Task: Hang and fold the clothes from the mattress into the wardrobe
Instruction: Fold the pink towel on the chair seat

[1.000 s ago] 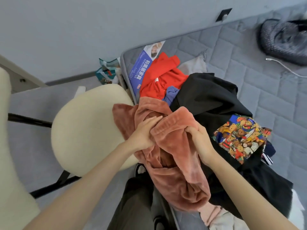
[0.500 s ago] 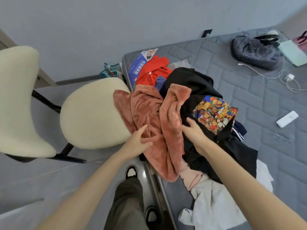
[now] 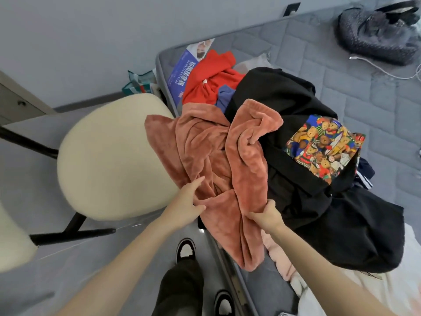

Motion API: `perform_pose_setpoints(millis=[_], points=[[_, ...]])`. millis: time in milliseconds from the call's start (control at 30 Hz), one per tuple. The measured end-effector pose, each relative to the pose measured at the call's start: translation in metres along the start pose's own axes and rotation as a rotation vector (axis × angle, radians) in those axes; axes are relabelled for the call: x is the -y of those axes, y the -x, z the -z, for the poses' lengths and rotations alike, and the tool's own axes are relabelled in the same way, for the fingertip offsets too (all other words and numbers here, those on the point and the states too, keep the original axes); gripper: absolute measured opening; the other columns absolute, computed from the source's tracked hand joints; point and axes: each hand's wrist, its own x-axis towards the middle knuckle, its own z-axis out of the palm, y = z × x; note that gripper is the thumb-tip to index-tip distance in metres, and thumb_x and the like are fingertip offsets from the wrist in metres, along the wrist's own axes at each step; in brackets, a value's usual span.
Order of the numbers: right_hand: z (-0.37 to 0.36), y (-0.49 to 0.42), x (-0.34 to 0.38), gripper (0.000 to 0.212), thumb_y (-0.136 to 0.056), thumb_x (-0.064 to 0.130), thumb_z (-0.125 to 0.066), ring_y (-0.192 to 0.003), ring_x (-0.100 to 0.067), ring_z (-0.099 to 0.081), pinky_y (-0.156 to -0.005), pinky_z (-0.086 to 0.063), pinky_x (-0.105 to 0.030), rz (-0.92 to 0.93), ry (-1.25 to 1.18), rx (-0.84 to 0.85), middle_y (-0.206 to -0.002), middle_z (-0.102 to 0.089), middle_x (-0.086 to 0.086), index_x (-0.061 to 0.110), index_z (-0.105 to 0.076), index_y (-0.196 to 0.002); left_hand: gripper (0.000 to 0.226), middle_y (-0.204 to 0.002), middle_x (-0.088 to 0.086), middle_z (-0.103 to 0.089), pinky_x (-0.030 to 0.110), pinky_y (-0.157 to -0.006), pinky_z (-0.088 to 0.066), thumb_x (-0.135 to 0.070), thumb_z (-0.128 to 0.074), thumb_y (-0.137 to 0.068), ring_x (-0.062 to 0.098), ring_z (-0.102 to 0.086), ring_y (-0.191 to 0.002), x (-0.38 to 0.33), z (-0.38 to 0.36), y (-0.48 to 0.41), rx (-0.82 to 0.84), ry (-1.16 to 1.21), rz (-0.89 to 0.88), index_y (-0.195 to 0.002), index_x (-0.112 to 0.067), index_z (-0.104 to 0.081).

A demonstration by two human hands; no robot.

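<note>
Grey quilted mattress fills the right of our view, against a plain grey wall. We note a heap of clothes along its left edge, running up to the far left corner.

- Rust-pink fleece garment: on top of the heap at the left edge, rumpled. One end spills over the edge toward the floor, and part drapes onto the cream chair seat just beside the mattress.
- Left hand: grips a fold of the fleece on its chair side, thumb raised along the cloth, fingers curled into the fabric.
- Right hand: pinches the fleece near the black garment, thumb on top, fingers tucked under the fold.
- Black garment: large, lies to the right of the fleece and partly under it. It carries a bright bear-print panel.
- Red garment: near the far left corner, beside a blue printed leaflet. A scrap of blue cloth shows between red and black.
- Pale pink cloth and a white piece lie at the near end of the heap. We cannot tell what garments they are, the frame being blurred there.
- Dark bag sits toward the far right of the mattress, well apart from the heap, with a white cable trailing near it.

Our black-and-white shoes stand on the floor between chair and mattress.
</note>
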Motion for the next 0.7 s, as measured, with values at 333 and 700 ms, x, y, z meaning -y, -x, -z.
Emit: perform_pose_setpoints(millis=[333, 700], points=[[-0.014, 0.054, 0.182, 0.021, -0.094, 0.028, -0.059, -0.097, -0.011, -0.065, -0.08, -0.052, -0.02, 0.519, -0.34, 0.241, -0.105, -0.071, -0.001, 0.014, -0.068, -0.107, 0.085, -0.128, -0.013, -0.042, 0.014, -0.092, -0.033, 0.002, -0.064, -0.08, 0.005, -0.043, -0.115, 0.002, 0.08, 0.001, -0.182, 0.233, -0.032, -0.147, -0.029, -0.021], [-0.054, 0.013, 0.168, 0.046, -0.09, -0.002, -0.045, -0.122, -0.018, -0.052, -0.094, -0.038, -0.02, 0.515, 0.143, 0.042, -0.128, -0.058, -0.002, 0.019, -0.058, -0.128, 0.062, -0.142, 0.005, -0.044, 0.037, -0.108, -0.036, -0.004, -0.043, -0.082, 0.024, -0.044, -0.13, 0.039, 0.114, -0.018, -0.504, 0.074, 0.099, -0.142, -0.016, -0.037]])
